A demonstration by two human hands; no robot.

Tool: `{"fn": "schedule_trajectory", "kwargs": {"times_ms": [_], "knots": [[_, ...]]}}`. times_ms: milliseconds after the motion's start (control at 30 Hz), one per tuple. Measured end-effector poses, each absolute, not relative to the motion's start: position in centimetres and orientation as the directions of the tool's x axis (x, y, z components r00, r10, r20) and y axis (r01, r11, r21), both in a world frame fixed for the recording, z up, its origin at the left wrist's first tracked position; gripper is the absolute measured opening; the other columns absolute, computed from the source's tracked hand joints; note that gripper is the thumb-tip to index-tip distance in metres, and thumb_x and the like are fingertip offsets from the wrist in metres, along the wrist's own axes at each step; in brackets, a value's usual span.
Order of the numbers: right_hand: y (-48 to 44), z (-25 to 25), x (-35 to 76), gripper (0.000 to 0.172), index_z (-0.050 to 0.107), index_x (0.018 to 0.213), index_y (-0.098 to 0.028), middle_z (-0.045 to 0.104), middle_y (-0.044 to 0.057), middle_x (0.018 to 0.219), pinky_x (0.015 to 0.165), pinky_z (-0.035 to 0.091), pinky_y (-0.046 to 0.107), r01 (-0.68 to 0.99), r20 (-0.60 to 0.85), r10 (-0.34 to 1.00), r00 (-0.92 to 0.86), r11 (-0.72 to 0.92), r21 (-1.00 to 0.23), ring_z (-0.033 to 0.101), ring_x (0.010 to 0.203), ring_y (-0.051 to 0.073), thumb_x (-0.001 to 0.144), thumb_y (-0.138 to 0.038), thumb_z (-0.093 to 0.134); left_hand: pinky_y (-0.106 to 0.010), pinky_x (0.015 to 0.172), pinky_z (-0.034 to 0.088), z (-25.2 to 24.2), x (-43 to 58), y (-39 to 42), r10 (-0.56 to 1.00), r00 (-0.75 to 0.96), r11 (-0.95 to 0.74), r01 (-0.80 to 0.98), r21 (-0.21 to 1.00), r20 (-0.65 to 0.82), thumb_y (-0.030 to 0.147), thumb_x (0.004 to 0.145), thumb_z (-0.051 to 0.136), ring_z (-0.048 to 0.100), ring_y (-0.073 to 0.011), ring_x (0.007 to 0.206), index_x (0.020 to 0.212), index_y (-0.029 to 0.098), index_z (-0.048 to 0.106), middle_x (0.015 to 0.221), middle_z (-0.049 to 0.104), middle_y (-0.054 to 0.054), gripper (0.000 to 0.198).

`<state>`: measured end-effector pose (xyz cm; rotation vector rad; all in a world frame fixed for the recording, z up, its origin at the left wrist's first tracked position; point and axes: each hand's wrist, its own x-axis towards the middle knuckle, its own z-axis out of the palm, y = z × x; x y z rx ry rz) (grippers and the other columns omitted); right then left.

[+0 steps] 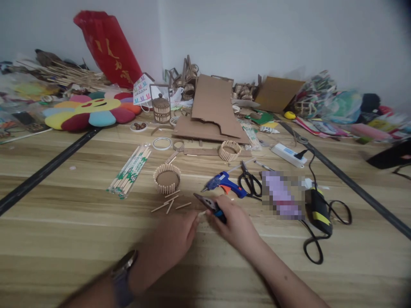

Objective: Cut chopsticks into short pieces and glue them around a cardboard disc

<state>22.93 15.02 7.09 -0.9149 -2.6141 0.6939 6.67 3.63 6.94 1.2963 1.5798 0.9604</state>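
Observation:
Low over the table, my right hand (236,222) is wrapped round a pair of blue-handled pliers (206,202), their jaws pointing up and left. My left hand (176,235), with a watch (124,263) on its wrist, pinches a thin wooden stick (201,213) whose pale end shows beside the pliers. Its fingertips are partly hidden. Several short cut sticks (183,205) lie loose just beyond the left hand. Behind them stands a round cup of upright sticks (167,179) with a brown cardboard base.
A blue glue gun (221,183) and black scissors (248,182) lie beyond my right hand. Packed chopsticks (130,171) are at left. Further back are a second stick ring (229,150), cardboard sheets (212,107) and a white power strip (288,155). Black cable loops lie at right.

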Motion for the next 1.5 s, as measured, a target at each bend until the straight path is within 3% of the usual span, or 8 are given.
{"fn": "schedule_trajectory", "kwargs": {"times_ms": [67, 167, 300, 500, 767, 900, 1067, 1500], "knots": [[16.0, 7.9, 23.6, 0.019, 0.053, 0.08, -0.021, 0.061, 0.004, 0.078, 0.065, 0.043, 0.028, 0.383, 0.085, 0.616, -0.784, 0.586, -0.714, 0.057, 0.072, 0.019, 0.093, -0.034, 0.049, -0.028, 0.058, 0.037, 7.1, 6.0, 3.8, 0.986, 0.014, 0.158, 0.253, 0.954, -0.167, 0.051, 0.096, 0.045, 0.051, -0.0176, 0.054, 0.078, 0.024, 0.053, 0.057, 0.053, 0.002, 0.034], [16.7, 9.1, 24.4, 0.022, 0.056, 0.083, -0.021, 0.061, 0.002, 0.075, 0.065, 0.046, 0.028, 0.314, 0.076, 0.628, -0.774, 0.486, -0.816, 0.057, 0.071, 0.018, 0.093, -0.04, 0.051, -0.026, 0.052, 0.036, 6.9, 5.7, 4.3, 0.973, 0.055, 0.226, 0.008, 0.974, -0.226, 0.062, 0.094, 0.039, 0.05, -0.0141, 0.048, 0.082, 0.022, 0.051, 0.051, 0.053, 0.005, 0.043], [15.6, 9.2, 24.3, 0.016, 0.061, 0.103, -0.02, 0.071, 0.006, 0.096, 0.078, 0.051, 0.031, 0.263, 0.083, 0.537, -0.84, 0.536, -0.802, 0.066, 0.087, 0.021, 0.092, -0.029, 0.054, -0.025, 0.055, 0.04, 6.4, 6.3, 4.8, 0.947, -0.027, 0.317, -0.099, 0.943, -0.321, 0.065, 0.087, 0.049, 0.064, -0.0178, 0.066, 0.084, 0.02, 0.054, 0.072, 0.072, -0.004, 0.045], [14.3, 7.9, 23.8, 0.062, 0.042, 0.143, -0.02, 0.064, 0.012, 0.134, 0.099, 0.05, 0.039, 0.26, 0.036, 0.45, -0.892, 0.577, -0.774, 0.062, 0.12, 0.026, 0.082, -0.009, 0.054, -0.028, 0.058, 0.043, 6.5, 7.1, 4.5, 0.938, 0.051, 0.343, -0.002, 0.939, -0.343, 0.064, 0.085, 0.052, 0.066, -0.019, 0.067, 0.081, 0.019, 0.06, 0.077, 0.074, -0.007, 0.047], [14.3, 7.5, 23.8, 0.055, 0.048, 0.138, -0.021, 0.066, 0.01, 0.132, 0.102, 0.05, 0.037, 0.175, 0.13, 0.437, -0.89, 0.591, -0.788, 0.062, 0.122, 0.021, 0.085, -0.005, 0.05, -0.026, 0.058, 0.041, 6.9, 6.9, 4.4, 0.923, 0.233, 0.335, -0.09, 0.938, -0.307, 0.072, 0.084, 0.054, 0.065, -0.0173, 0.063, 0.082, 0.019, 0.057, 0.072, 0.074, -0.006, 0.052], [14.0, 6.9, 23.4, 0.049, 0.05, 0.136, -0.019, 0.056, 0.017, 0.138, 0.107, 0.048, 0.044, 0.165, 0.304, 0.517, -0.8, 0.677, -0.717, 0.053, 0.131, 0.027, 0.088, -0.017, 0.058, -0.026, 0.06, 0.041, 6.8, 6.9, 4.5, 0.934, 0.138, 0.353, -0.235, 0.906, -0.328, 0.067, 0.08, 0.063, 0.064, -0.0164, 0.064, 0.078, 0.019, 0.058, 0.071, 0.071, -0.004, 0.048], [12.9, 6.0, 22.7, 0.07, 0.05, 0.136, -0.02, 0.049, 0.019, 0.134, 0.102, 0.053, 0.047, 0.279, 0.351, 0.611, -0.71, 0.701, -0.656, 0.052, 0.129, 0.033, 0.074, -0.028, 0.081, -0.025, 0.061, 0.041, 5.8, 7.1, 4.6, 0.933, -0.043, 0.303, -0.443, 0.844, -0.358, 0.052, 0.076, 0.072, 0.06, -0.0151, 0.067, 0.082, 0.019, 0.063, 0.073, 0.066, 0.001, 0.034], [12.1, 5.7, 22.1, 0.066, 0.051, 0.134, -0.021, 0.052, 0.014, 0.125, 0.086, 0.061, 0.04, 0.385, 0.288, 0.653, -0.701, 0.686, -0.617, 0.063, 0.111, 0.028, 0.073, -0.017, 0.077, -0.034, 0.084, 0.05, 6.0, 8.5, 4.5, 0.953, -0.186, 0.183, -0.281, 0.942, -0.24, 0.048, 0.081, 0.062, 0.065, -0.0236, 0.091, 0.09, 0.022, 0.066, 0.099, 0.074, -0.005, 0.027]]}}
